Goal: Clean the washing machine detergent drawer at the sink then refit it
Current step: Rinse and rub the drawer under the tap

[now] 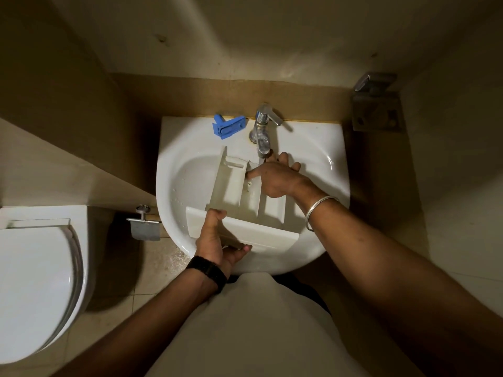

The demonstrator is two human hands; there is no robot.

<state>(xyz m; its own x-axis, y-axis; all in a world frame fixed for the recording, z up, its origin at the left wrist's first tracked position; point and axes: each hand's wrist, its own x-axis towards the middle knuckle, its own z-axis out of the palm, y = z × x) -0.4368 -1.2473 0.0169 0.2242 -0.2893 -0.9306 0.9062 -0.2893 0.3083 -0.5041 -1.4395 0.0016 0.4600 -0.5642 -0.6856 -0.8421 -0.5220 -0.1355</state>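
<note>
Near edge: white shirt front point(253, 330) fills the bottom centre; both forearms reach in over it. Left wrist carries a black watch point(208, 272); left hand point(217, 240) grasps the front panel of the white detergent drawer point(231, 186), thumb up over the panel's top edge, fingers curled under its lower edge. Drawer lies inside the white sink point(313, 148), front panel at the near rim, compartments open upward, body running far toward the tap. Right wrist has a silver bangle point(318, 210); right hand point(275, 178) sits in the drawer's far right part, index finger extended and touching a divider, other fingers loosely spread at the far end under the spout; grasping nothing as far as I can tell. Left of sink: white toilet point(38, 281), lid down; metal paper holder point(144, 224) on the wall between them. Far rim of sink: chrome tap point(262, 131) in the centre; blue plastic insert point(227, 126) just left of it, lying on the ledge. Far right wall: metal fitting point(377, 102).
</note>
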